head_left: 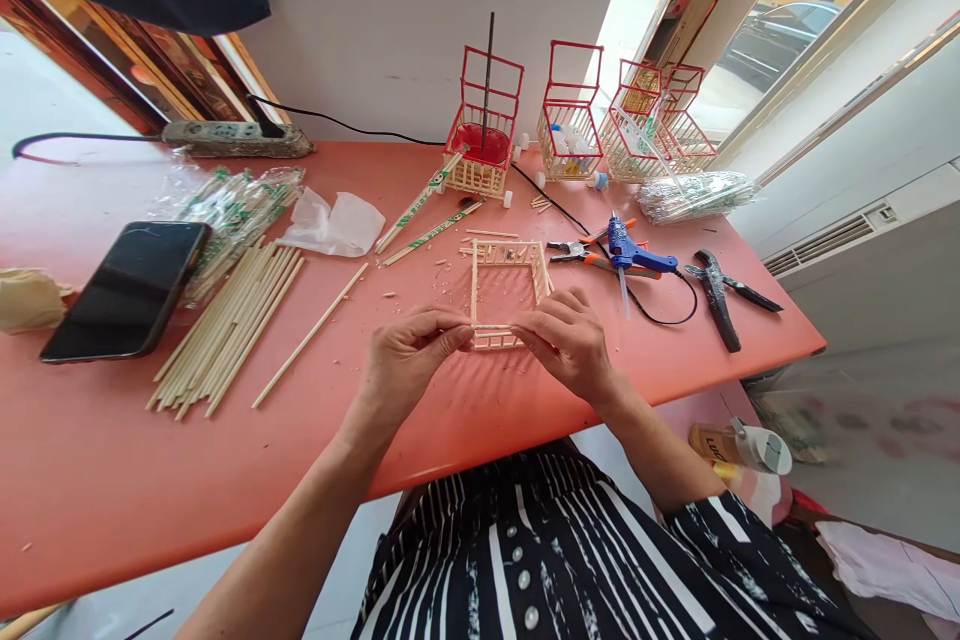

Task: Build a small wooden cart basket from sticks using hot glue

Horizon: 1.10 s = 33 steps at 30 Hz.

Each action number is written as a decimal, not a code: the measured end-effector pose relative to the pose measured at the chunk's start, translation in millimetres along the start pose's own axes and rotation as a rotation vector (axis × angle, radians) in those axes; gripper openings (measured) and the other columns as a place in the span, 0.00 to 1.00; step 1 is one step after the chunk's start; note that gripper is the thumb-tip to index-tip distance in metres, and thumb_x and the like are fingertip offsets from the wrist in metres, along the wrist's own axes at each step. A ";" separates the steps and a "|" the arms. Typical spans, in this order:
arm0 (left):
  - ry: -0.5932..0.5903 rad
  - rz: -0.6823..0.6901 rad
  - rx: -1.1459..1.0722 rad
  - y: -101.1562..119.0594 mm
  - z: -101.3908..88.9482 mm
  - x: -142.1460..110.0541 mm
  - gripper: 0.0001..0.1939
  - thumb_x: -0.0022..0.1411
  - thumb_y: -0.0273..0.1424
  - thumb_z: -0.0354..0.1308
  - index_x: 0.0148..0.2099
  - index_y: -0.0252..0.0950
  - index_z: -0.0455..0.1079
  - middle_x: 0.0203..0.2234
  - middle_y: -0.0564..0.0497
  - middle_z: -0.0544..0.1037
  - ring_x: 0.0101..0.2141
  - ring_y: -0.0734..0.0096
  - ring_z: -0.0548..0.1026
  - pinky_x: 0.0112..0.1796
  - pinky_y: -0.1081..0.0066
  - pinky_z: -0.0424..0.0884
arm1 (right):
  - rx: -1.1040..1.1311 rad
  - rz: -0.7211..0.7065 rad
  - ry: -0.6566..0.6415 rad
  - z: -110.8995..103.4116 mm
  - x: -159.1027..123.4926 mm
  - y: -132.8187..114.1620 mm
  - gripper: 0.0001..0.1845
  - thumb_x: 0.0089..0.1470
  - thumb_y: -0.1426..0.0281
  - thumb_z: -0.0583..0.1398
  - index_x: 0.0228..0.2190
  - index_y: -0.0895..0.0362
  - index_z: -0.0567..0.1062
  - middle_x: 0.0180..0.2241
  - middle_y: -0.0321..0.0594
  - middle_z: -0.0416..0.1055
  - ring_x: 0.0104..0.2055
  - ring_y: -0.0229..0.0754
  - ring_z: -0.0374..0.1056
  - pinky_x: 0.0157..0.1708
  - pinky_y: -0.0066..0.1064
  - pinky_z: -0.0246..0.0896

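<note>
A small open frame (474,285), made of thin pale wooden sticks like chopsticks, rests on the pink table in front of me. Along its near top edge runs a short wooden stick (493,327). My left hand (412,355) pinches the left end of this stick between thumb and fingers. At the other end, my right hand (564,338) is closed on it in the same way, close to the frame's right side. The fingertips hide both ends, and I cannot tell whether the stick is fixed to the frame.
Finished red-rimmed stick baskets (571,110) stand at the back. To the right lie a blue glue gun (637,250), orange-handled pliers (574,250) and a black-handled cutter (718,300). Loose chopsticks (229,335), wrapped packs and a phone (127,290) are on the left.
</note>
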<state>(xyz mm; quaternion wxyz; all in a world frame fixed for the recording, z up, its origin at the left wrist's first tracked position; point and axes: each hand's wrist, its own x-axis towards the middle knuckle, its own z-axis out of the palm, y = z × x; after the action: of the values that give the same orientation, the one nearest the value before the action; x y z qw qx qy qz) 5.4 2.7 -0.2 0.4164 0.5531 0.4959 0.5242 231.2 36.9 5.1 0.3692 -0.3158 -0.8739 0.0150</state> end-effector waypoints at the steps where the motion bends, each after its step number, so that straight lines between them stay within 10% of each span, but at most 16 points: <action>1: 0.000 0.004 -0.001 -0.5 -0.1 0.1 0.05 0.59 0.34 0.68 0.32 0.39 0.82 0.28 0.51 0.83 0.29 0.69 0.79 0.33 0.71 0.76 | -0.002 -0.006 0.008 -0.2 0.2 -0.2 0.15 0.73 0.64 0.57 0.37 0.54 0.81 0.27 0.37 0.75 0.33 0.40 0.64 0.41 0.36 0.55; 33: 0.029 -0.105 -0.126 -4.0 3.5 -1.8 0.07 0.56 0.34 0.70 0.36 0.37 0.81 0.26 0.52 0.82 0.28 0.68 0.81 0.34 0.69 0.78 | 0.014 -0.039 0.041 -1.8 2.8 -1.6 0.12 0.72 0.68 0.59 0.37 0.57 0.80 0.27 0.36 0.76 0.32 0.39 0.63 0.39 0.36 0.55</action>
<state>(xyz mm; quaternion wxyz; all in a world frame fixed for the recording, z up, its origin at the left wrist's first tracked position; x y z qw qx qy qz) 8.5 1.7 -4.8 0.4700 0.4913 0.4962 0.5399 230.0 36.9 8.6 0.3896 -0.2962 -0.8720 0.0076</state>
